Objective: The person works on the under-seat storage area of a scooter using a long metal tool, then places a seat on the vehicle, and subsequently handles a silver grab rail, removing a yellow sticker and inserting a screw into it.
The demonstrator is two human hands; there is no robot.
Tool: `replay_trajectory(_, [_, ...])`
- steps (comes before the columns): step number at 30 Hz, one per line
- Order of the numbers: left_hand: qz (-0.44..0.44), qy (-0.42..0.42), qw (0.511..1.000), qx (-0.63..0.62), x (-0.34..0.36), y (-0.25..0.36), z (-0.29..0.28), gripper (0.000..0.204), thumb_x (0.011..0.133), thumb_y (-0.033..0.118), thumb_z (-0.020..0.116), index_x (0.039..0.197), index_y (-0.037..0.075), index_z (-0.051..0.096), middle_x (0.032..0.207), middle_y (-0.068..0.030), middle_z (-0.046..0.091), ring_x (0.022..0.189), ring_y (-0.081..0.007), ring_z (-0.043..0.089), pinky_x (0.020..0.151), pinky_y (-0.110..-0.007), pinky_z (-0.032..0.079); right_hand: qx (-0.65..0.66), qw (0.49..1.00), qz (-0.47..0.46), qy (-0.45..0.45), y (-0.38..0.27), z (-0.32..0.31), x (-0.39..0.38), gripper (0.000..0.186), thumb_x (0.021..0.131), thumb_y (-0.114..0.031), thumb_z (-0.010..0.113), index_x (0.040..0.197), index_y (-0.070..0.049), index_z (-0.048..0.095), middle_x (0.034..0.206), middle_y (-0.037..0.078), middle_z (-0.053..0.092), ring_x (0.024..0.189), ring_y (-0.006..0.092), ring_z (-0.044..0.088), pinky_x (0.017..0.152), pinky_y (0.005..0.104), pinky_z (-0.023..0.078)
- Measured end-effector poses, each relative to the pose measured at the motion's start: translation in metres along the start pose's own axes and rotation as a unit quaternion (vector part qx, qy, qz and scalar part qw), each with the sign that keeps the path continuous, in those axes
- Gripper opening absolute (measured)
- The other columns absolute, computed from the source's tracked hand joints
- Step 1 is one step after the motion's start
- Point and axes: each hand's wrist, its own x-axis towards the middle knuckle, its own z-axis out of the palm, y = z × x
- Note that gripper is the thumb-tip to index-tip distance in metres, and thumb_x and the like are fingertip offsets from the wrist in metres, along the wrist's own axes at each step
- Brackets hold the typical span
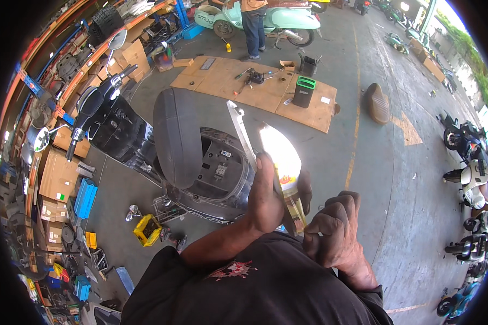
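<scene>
My left hand [267, 196], in front of my chest, is closed around a thin flat packet [288, 184]. The packet is yellow and white with a red mark, and glare washes out its upper part. A long pale strip [240, 127] sticks up past my left thumb; I cannot tell whether it belongs to the packet. Beside the packet's lower end, my right hand [335, 230] has its fingers curled in. What it pinches, if anything, is hidden. Beyond my hands stands a black scooter [200, 173] with its seat [176, 138] raised over the storage well.
Flattened cardboard [211, 78] on the floor carries a scooter part [256, 77], tools and a dark bin with a green rim [305, 91]. A loose seat [377, 103] lies to its right. Shelving runs along the left, near a yellow crate [147, 230]. Another person [253, 27] stands beside a mint scooter.
</scene>
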Motion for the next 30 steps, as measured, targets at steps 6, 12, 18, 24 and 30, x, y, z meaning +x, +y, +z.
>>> replay_trajectory(6, [-0.02,0.026,0.997,-0.076,0.006,0.003,0.002,0.083,0.087,0.075,0.013,0.082,0.003,0.053,0.06,-0.0098,0.054,0.048,-0.0208,0.054,0.046,-0.031,0.046,0.028,1.0,-0.005,-0.009,-0.003,-0.004,-0.009,0.025,0.064,-0.007,0.06,0.085,-0.012,0.047,0.076,0.003,0.043,0.071,0.0233,0.044,0.069,0.0409,0.035])
replay_trajectory(12, [-0.015,0.045,0.995,-0.087,0.014,0.009,0.0,0.081,0.089,0.073,0.017,0.086,0.0,0.052,0.058,-0.0129,0.053,0.046,-0.025,0.056,0.043,-0.037,0.051,0.039,0.999,0.002,-0.001,-0.003,-0.006,-0.024,0.031,0.061,-0.006,0.062,0.087,-0.011,0.048,0.076,0.003,0.043,0.071,0.0234,0.044,0.068,0.0409,0.035])
replay_trajectory(18, [-0.018,0.034,0.997,-0.062,0.024,0.006,0.001,0.077,0.091,0.069,0.019,0.081,0.001,0.054,0.056,-0.014,0.054,0.04,-0.027,0.056,0.039,-0.038,0.05,0.057,0.998,0.019,0.002,-0.001,-0.014,-0.034,0.037,0.06,-0.008,0.067,0.093,-0.01,0.05,0.076,0.003,0.044,0.072,0.0236,0.046,0.068,0.0416,0.035])
replay_trajectory(24, [-0.036,0.044,0.997,-0.056,0.033,0.009,0.005,0.079,0.09,0.07,0.016,0.078,0.002,0.053,0.05,-0.0128,0.051,0.037,-0.0261,0.053,0.036,-0.037,0.048,0.055,0.997,0.055,0.022,-0.006,-0.022,-0.048,0.026,0.065,-0.012,0.064,0.085,-0.013,0.048,0.075,0.003,0.042,0.072,0.024,0.044,0.067,0.0413,0.034])
replay_trajectory(30, [-0.051,0.034,0.997,-0.052,0.041,0.004,0.017,0.08,0.09,0.07,0.014,0.076,0.002,0.053,0.048,-0.0131,0.051,0.036,-0.0276,0.053,0.036,-0.037,0.047,0.102,0.98,0.137,0.098,-0.003,-0.032,-0.066,0.027,0.089,-0.029,0.054,0.078,-0.012,0.038,0.069,0.003,0.036,0.07,0.0203,0.037,0.066,0.0366,0.033])
